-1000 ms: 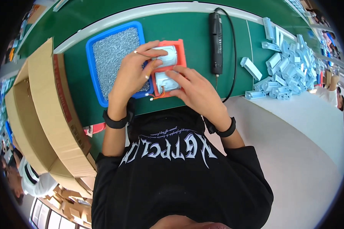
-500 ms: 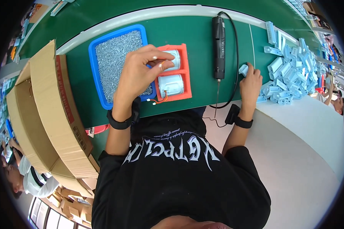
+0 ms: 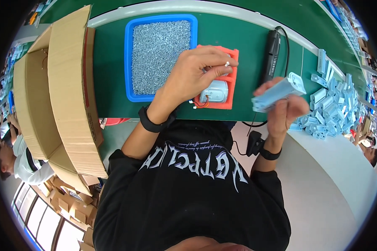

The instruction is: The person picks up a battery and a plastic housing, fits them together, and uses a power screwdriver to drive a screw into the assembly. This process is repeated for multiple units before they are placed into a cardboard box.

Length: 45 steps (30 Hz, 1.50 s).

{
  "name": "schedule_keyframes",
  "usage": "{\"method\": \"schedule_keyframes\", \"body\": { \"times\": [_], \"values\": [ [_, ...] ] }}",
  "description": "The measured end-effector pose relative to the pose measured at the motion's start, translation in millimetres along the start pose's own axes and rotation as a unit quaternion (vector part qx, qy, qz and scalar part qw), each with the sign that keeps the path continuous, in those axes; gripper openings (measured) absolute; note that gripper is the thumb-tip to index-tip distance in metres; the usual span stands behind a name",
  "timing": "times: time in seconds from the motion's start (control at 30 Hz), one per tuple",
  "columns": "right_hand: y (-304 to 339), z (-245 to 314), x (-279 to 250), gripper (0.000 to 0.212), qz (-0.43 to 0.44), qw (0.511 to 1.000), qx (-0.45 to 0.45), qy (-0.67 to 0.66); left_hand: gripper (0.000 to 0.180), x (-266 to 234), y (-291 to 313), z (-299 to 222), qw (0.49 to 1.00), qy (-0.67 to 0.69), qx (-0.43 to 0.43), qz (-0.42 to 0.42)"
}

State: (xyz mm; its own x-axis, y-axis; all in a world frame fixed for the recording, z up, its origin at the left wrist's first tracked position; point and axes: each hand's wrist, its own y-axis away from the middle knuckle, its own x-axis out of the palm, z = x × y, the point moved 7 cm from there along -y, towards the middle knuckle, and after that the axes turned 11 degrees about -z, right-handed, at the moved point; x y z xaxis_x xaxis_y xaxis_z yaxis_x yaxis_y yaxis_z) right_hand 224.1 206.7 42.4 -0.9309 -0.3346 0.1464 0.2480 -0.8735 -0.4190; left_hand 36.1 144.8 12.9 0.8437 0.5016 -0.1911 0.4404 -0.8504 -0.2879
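Above the red-orange fixture [image 3: 234,79], my left hand [image 3: 188,73] is closed in a pinch on a small white wire connector [image 3: 227,64]. That hand covers most of the fixture's upper compartment. In the lower compartment lies a light-blue rounded casing [image 3: 217,92], and thin wires with white plugs [image 3: 197,103] trail out of it. My right hand [image 3: 282,115] grips a long light-blue plastic housing [image 3: 278,93], tilted with its open end up to the right. Its fingers are partly blurred. The housing is held off the table, between the fixture and the pile of parts.
Left of the fixture stands a blue tray [image 3: 129,62] full of small screws [image 3: 159,54]. A black electric screwdriver [image 3: 271,56] with its cable lies behind my right hand. Similar light-blue housings [image 3: 329,104] are heaped at the right. An open cardboard box [image 3: 67,83] stands at the left.
My right hand has picked up a light-blue housing from beside the pile and raised it toward me. My left hand stays over the fixture, still pinching. The whole view has shifted.
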Motion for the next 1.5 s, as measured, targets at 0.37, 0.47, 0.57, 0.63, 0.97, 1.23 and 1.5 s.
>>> {"method": "schedule_keyframes", "body": {
  "times": [0.37, 0.47, 0.57, 0.63, 0.97, 1.23, 1.5],
  "values": [
    [-17, -25, 23, 0.038, 0.017, 0.958, 0.253, -0.132, 0.018, -3, 4, -2, 0.999, -0.029, 0.029, -0.010],
    [-22, -23, 20, 0.044, 0.013, 0.979, 0.205, 0.009, 0.019, -2, 4, -4, 0.998, -0.036, 0.049, -0.006],
    [-27, -4, 35, 0.048, 0.080, 0.988, 0.074, 0.110, 0.020, -1, 4, -3, 0.998, -0.033, 0.047, -0.001],
    [-28, 1, 40, 0.048, 0.116, 0.982, 0.013, 0.146, 0.021, -1, 4, -3, 0.998, -0.032, 0.046, 0.000],
    [-23, -1, 63, 0.046, 0.205, 0.958, -0.062, 0.193, 0.020, 2, 7, 3, 0.997, -0.044, 0.058, 0.016],
    [-27, 1, 66, 0.048, 0.225, 0.948, -0.058, 0.216, 0.022, -3, 4, 4, 0.999, 0.007, 0.035, -0.005],
    [-25, -14, 68, 0.041, 0.264, 0.933, -0.037, 0.243, 0.037, -14, 6, 2, 0.993, -0.115, 0.028, -0.023]
  ]
}}
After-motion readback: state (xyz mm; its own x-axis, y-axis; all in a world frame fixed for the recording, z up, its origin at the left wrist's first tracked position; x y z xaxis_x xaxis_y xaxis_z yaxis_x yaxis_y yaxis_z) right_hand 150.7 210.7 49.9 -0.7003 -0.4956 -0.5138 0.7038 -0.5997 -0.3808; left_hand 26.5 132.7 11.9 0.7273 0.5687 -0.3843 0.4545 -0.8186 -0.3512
